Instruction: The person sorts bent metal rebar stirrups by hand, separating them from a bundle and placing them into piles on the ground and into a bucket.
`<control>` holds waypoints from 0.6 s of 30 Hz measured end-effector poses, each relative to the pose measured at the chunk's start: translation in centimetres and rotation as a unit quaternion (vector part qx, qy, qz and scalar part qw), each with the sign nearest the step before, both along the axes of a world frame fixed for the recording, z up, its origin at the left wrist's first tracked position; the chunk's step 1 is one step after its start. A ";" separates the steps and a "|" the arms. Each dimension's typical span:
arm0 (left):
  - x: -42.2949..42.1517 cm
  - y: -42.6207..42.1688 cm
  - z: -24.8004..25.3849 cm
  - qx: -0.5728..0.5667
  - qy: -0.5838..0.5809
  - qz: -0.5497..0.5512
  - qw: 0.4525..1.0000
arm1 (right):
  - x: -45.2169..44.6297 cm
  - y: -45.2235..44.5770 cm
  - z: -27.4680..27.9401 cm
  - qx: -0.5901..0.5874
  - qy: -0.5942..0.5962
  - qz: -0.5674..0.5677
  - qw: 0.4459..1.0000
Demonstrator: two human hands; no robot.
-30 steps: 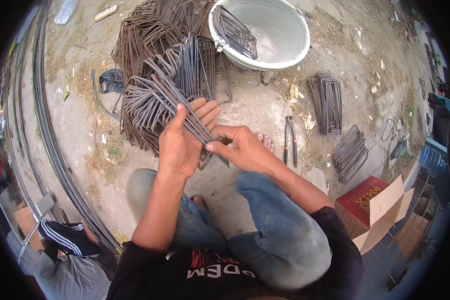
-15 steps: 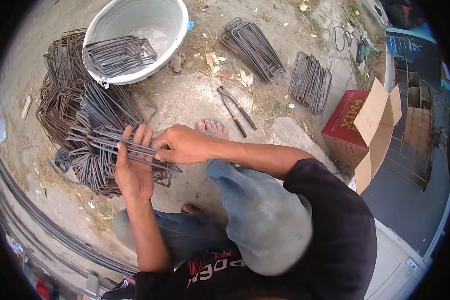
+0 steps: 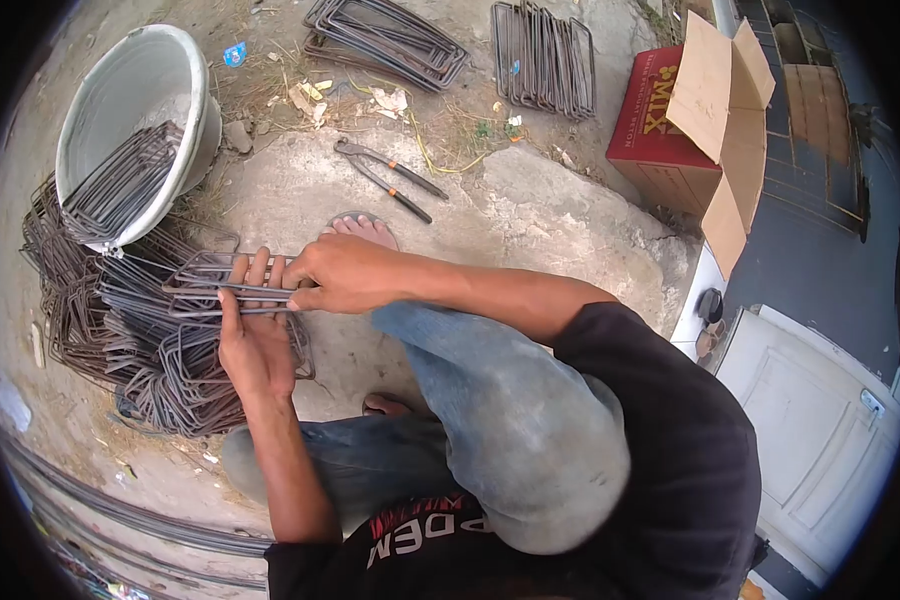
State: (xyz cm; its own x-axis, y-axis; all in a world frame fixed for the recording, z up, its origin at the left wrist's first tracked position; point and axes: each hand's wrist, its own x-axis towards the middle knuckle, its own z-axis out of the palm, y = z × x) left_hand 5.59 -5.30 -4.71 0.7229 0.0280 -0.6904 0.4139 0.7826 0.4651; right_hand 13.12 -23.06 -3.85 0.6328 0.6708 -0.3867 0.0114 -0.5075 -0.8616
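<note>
A small bundle of rectangular rebar stirrups (image 3: 198, 293) lies across my left hand (image 3: 258, 350), palm up. The left fingers reach up around the rods, with the thumb on the near side. At the bundle's right end my right hand (image 3: 345, 273) is closed in a pinch, its thumb along the rods. Beneath and left of the hands is a large tangled pile of stirrups (image 3: 160, 360). Another batch of stirrups (image 3: 120, 185) rests in a grey-white tub (image 3: 205, 125).
Orange-and-black-handled pliers (image 3: 390, 180) lie on the concrete beyond my foot. Two stacks of stirrups, one left (image 3: 390, 40) and one right (image 3: 545, 60), sit farther off. An open red carton (image 3: 660, 150) stands at right. Long steel bars (image 3: 140, 525) run along the lower left.
My view has shifted, so the tub, pliers and stacks appear farther left. Both hands stay on the stirrups, and the held rods look closer together.
</note>
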 end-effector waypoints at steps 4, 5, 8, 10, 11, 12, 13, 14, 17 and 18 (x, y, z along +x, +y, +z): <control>0.5 -0.9 0.0 -0.014 0.018 -0.006 1.000 | -0.1 -0.9 -0.6 -0.012 -0.021 0.027 0.999; 0.6 -0.9 0.0 -0.018 0.021 -0.009 1.000 | -0.2 -1.0 -0.6 -0.014 -0.023 0.012 1.000; 0.7 -0.8 -0.4 0.011 0.004 -0.045 0.999 | -0.1 -1.6 -0.6 -0.053 -0.046 -0.002 0.998; 0.8 -0.9 -0.7 0.019 0.010 -0.056 0.998 | -0.1 -1.9 -0.5 -0.067 -0.049 -0.014 0.996; 0.9 -1.0 -0.9 0.023 0.013 -0.064 0.998 | 0.4 -2.2 -0.5 -0.062 -0.045 -0.026 0.997; 1.0 -1.0 -1.2 0.025 0.011 -0.069 0.997 | 0.9 -2.5 -0.6 -0.058 -0.042 -0.037 0.997; 1.1 -1.0 -1.4 0.027 0.010 -0.072 0.997 | 1.1 -2.9 -0.8 -0.049 -0.049 -0.044 0.997; 1.1 -1.1 -1.6 0.030 0.009 -0.074 0.997 | 1.2 -3.4 -1.0 -0.040 -0.055 -0.050 0.996; 1.9 -2.0 -0.7 0.043 0.032 -0.067 0.996 | 1.5 -5.9 -1.3 -0.044 -0.091 -0.072 0.992; 1.5 -1.4 -1.5 0.033 0.015 -0.092 0.995 | 1.5 -6.9 -1.2 -0.050 -0.104 -0.081 0.990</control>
State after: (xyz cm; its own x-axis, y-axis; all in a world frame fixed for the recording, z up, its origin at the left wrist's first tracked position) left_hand 7.06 -6.72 -6.17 0.6996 -0.0574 -0.7122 0.5617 0.6603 0.4985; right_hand 14.59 -29.94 -5.08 0.8018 0.5190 -0.2963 0.0944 -0.5995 -0.7948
